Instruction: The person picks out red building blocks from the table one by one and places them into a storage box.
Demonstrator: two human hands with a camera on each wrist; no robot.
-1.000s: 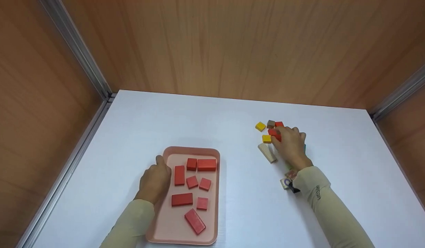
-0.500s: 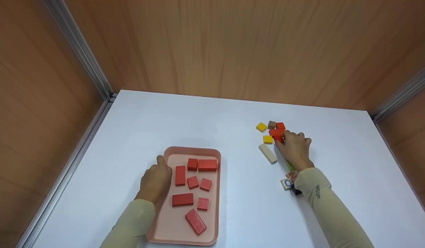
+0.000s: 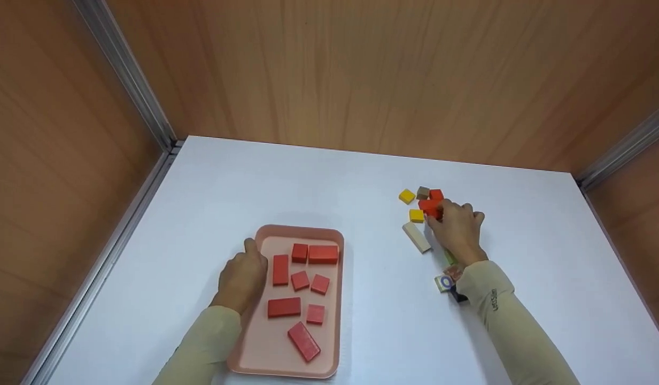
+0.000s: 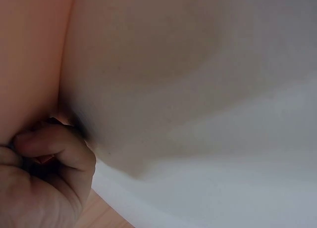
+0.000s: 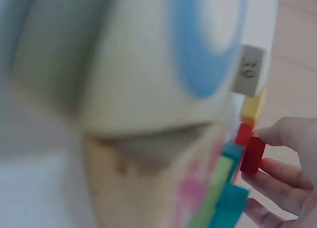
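Observation:
At the left side of a pink tray (image 3: 254, 357), my left hand (image 3: 241, 280) grips the rim, its fingers curled in the left wrist view. Several red blocks (image 3: 284, 307) lie spread inside the tray. Over on the right, my right hand (image 3: 457, 230) reaches into a cluster of small blocks. In the right wrist view its thumb and fingers pinch a red block (image 5: 253, 155). Other red blocks (image 3: 428, 206) lie just beyond the fingertips. Teal blocks (image 5: 230, 204) sit close under that hand, mostly hidden from the head view.
Two yellow blocks (image 3: 416, 215), a grey-brown cube (image 3: 423, 193) and a pale wooden bar (image 3: 416, 237) lie left of the right hand. A block with a blue ring (image 3: 444, 283) and a black piece (image 3: 458, 294) lie by the sleeve. Wooden walls (image 3: 361, 75) enclose the white table (image 3: 286, 176).
My right hand has drawn back slightly to the right over the cluster, uncovering more of the red blocks. The left hand and tray stay in place; the head view shifts a little.

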